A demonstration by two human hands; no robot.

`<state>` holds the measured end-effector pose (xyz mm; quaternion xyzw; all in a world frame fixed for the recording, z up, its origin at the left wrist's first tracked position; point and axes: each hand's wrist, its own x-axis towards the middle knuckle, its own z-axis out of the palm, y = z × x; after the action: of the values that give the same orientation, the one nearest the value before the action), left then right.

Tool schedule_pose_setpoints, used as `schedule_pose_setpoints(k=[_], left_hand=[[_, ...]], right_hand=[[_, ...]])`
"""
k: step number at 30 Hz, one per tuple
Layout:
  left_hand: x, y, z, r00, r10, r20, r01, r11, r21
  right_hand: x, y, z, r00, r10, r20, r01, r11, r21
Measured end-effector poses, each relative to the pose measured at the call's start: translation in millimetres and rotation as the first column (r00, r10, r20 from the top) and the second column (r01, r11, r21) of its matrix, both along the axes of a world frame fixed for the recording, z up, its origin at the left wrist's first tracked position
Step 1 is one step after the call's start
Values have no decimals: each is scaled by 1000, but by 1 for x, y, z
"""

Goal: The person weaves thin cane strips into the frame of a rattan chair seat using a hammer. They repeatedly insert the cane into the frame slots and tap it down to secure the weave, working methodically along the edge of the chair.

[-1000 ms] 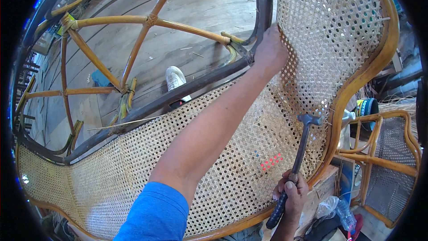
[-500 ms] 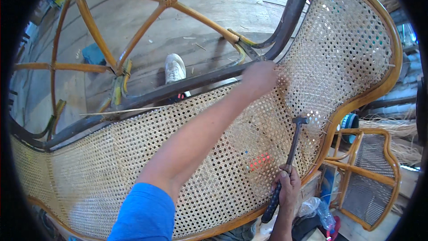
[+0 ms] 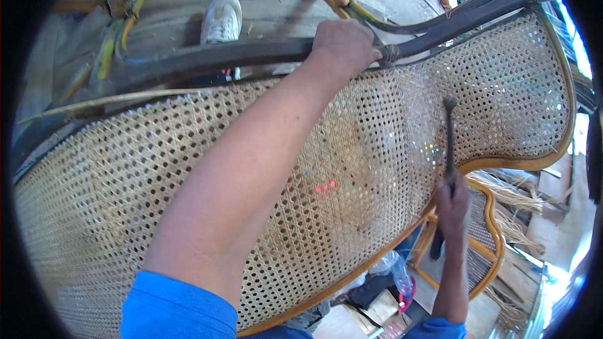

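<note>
Right grip (image 3: pixel 453 210) is closed firmly around the lower handle of the hammer (image 3: pixel 450 141), the butt poking out below and the head standing off beyond it, over the woven cane panel (image 3: pixel 358 163). Left grip (image 3: pixel 345 44), farther up and to the left, is set on the dark rail (image 3: pixel 251 56) along the panel's far edge; its fingertips are hidden, so whether it clasps the rail or only presses down cannot be told.

That low hold on the handle seems right for short, loose-wristed taps. Any blow would best land on solid frame, since a stray one could split the cane strands. Steady weight from the left grip should stop the rail shifting, with its knuckles well out of the swing.

Just behind the right grip curves the honey-coloured rattan rim (image 3: pixel 515 162); lower, past it, stands a smaller cane chair (image 3: pixel 496 232), which the elbow ought to clear.
</note>
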<state>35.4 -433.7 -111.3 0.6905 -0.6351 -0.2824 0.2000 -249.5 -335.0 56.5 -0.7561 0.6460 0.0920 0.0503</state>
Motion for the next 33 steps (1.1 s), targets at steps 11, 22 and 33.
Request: schedule_pose_setpoints(k=[11, 22, 33], left_hand=[[-11, 1, -13, 999, 13, -52, -20, 991, -130], [-7, -4, -11, 998, -11, -62, 7, 998, -65], [-4, -1, -8, 999, -16, -34, 14, 997, -76]], right_hand=[[34, -109, 34, 951, 149, -269, -180, 979, -94], [40, -124, 22, 912, 173, -372, -202, 979, -40], [41, -125, 15, 912, 161, -377, -196, 979, -56]])
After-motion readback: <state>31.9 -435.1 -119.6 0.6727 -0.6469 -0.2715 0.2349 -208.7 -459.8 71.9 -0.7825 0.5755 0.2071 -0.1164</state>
